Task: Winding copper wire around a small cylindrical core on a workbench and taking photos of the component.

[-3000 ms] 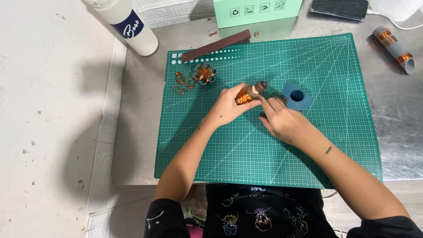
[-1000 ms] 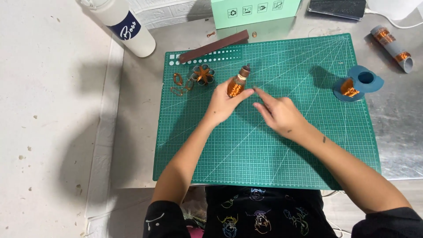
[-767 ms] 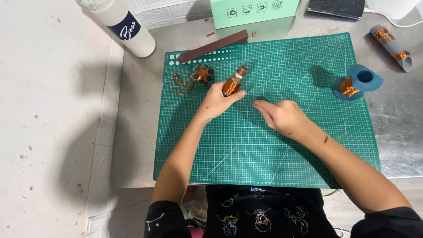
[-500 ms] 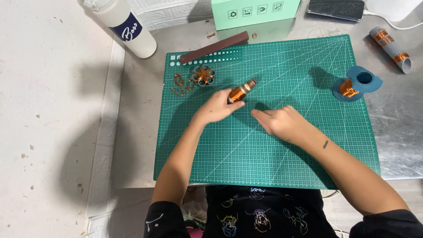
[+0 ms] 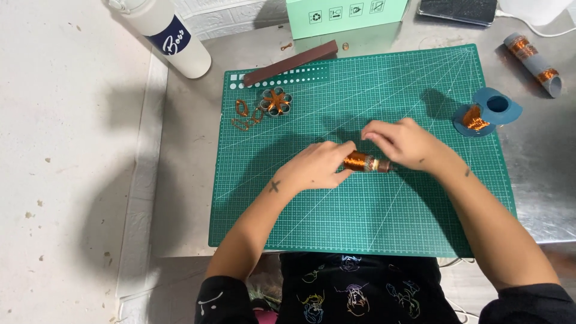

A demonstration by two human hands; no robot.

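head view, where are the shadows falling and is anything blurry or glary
Head view: sharp focus overall; soft hand and arm shadows fall up-left across the green gridded cutting mat and onto the pale floor; mild sheen on the grey metal tabletop; the copper-wire spool between the left hand and right hand stays crisp.

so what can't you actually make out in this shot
Head view only:
- Coil: its ends are hidden by the left hand and right hand.
- Any wire between the fingers: too thin to see.
- Bottle top: cut off by the frame's edge.
- Copper bits left of the flower shape: too small to identify.
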